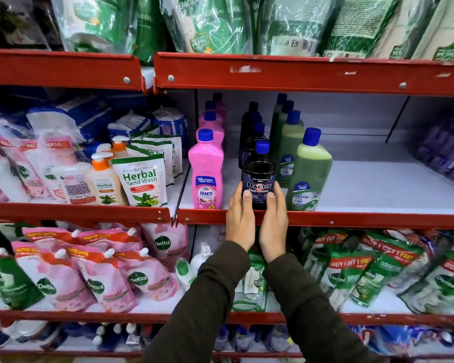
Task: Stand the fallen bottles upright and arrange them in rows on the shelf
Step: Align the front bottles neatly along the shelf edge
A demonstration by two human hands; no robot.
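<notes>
Red shelf [351, 221] edge sits right above both wrists. Pink row [206, 169] just left of the hands, green row [308, 174] just right, dark row runs back behind them. Front dark bottle [258, 176] stands upright, long axis vertical, between the palms. Left hand [240, 218] and right hand [274, 224] clasp its lower sides, equally near.

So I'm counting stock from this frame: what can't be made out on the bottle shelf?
- Dark row, head view: the front dark bottle hides those behind; count unclear.
- Its base: covered by the left hand and right hand.
- Purple packs, right edge: blurred and cut off.
- Small label print on the green bottle: too small.
</notes>
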